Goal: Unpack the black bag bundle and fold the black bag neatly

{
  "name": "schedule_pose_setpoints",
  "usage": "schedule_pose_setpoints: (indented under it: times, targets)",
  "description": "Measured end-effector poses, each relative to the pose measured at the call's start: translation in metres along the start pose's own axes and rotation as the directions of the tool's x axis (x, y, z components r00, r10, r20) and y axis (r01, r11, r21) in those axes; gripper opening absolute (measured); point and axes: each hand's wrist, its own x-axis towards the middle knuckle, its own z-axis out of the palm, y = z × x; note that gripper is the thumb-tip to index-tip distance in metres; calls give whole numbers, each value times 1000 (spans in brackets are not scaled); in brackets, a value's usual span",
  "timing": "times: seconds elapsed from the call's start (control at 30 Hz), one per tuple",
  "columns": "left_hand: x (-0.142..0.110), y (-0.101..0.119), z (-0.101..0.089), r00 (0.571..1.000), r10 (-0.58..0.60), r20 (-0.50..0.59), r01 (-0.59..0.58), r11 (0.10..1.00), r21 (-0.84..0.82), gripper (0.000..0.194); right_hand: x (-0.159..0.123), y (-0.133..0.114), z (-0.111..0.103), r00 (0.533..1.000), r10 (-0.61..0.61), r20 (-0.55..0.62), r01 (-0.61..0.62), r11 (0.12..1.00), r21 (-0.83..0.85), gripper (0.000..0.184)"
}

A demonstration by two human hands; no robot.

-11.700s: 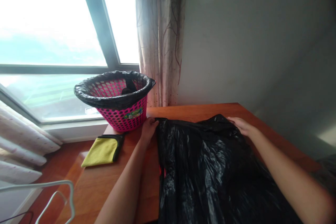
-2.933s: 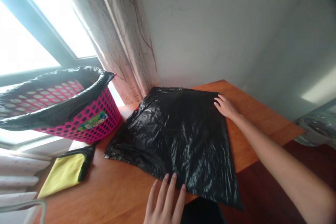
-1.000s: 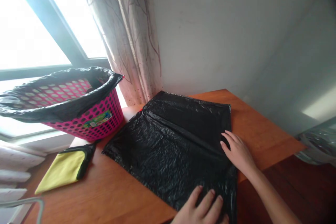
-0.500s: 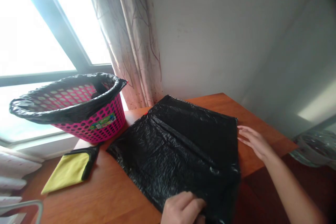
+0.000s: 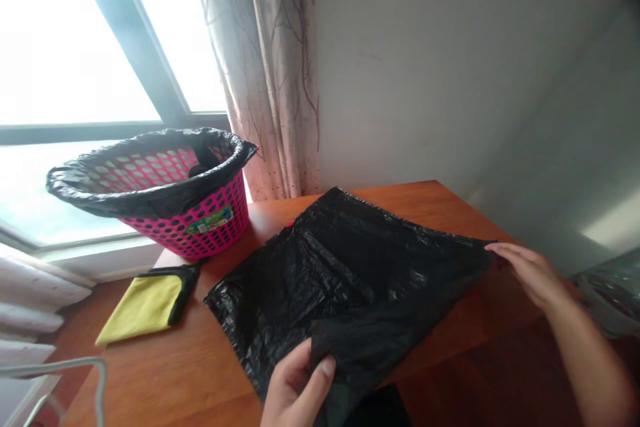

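Black bag point(image 5: 345, 260) spans left hand point(image 5: 299, 387) to right hand point(image 5: 534, 275).

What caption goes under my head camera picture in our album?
Left hand and right hand hold a black bag near a pink basket.

The hands point(image 5: 295, 390) are bare and slim-fingered, the left thumbnail point(image 5: 328, 365) rounded, the right forearm point(image 5: 583, 353) uncovered.

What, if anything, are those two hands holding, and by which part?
A black plastic bag. The left hand pinches its near edge between thumb and fingers; the right hand holds its right-hand corner at the fingertips.
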Motion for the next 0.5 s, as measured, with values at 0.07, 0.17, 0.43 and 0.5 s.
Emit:
schedule_pose_setpoints:
  times: [0.07,0.17,0.43,0.5]
  targets:
    - [5,3,-3,999,-5,32,5,1000,10,40,7,-19,-6,994,-77,-78,68,991,-116,16]
    - [15,6,-16,1000,12,23,-14,997,80,33,25,-58,1,985,-153,-76,122,941,-316,19]
    - [55,8,-80,967,184,-178,-142,964,226,40,76,-167,144,944,-276,182,321,634,-703,32]
    - [66,8,-96,941,254,-224,-183,938,295,40,80,-179,190,941,-245,232,335,604,-723,36]
